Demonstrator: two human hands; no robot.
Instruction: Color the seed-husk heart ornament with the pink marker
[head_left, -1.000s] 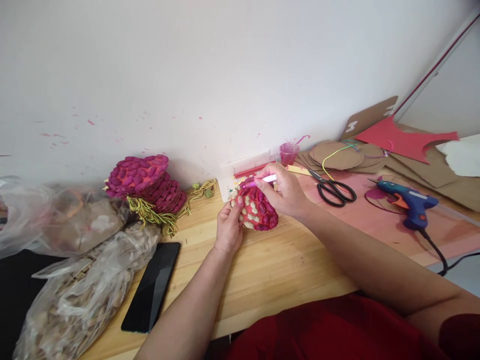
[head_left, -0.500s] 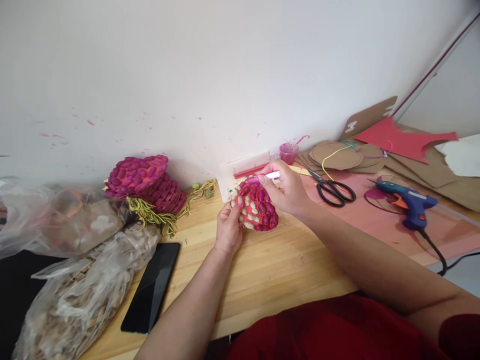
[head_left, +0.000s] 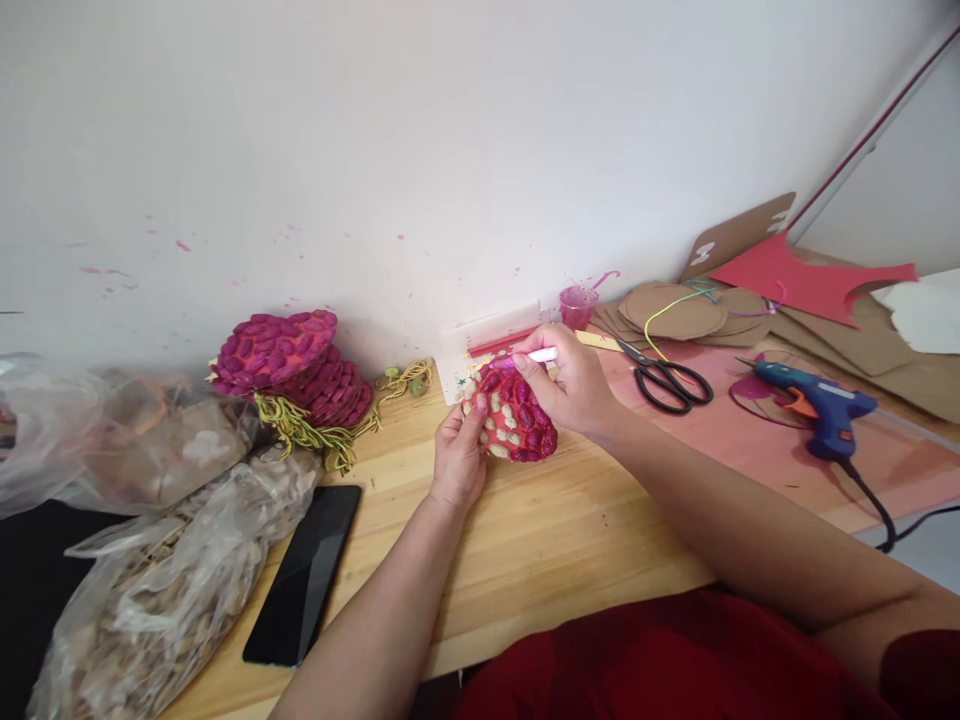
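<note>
My left hand (head_left: 459,455) grips the left edge of a red disc (head_left: 491,425) covered with shell-like pieces, its thumb on the front. Pieces on the right and top are magenta, while those on the left and lower middle are pale cream. My right hand (head_left: 566,380) is closed around a white pen-shaped tool (head_left: 541,354) with a magenta front part. The tool's tip lies at the disc's top edge; I cannot tell whether it is a brush or a marker. Behind the disc is a white sheet with small coloured stars (head_left: 454,378).
Left stand stacked magenta discs (head_left: 277,350) with yellow-green yarn (head_left: 304,430), plastic bags (head_left: 180,580) and a phone (head_left: 304,575). To the right are a pink-stained cup (head_left: 577,306), black-handled scissors (head_left: 667,380), cardboard circles (head_left: 667,308), red sheet (head_left: 810,280) and a blue glue gun (head_left: 814,400) with its cord.
My right hand and the tool have shifted very slightly left and down along the disc's top edge. My left hand and the disc stay almost still.
</note>
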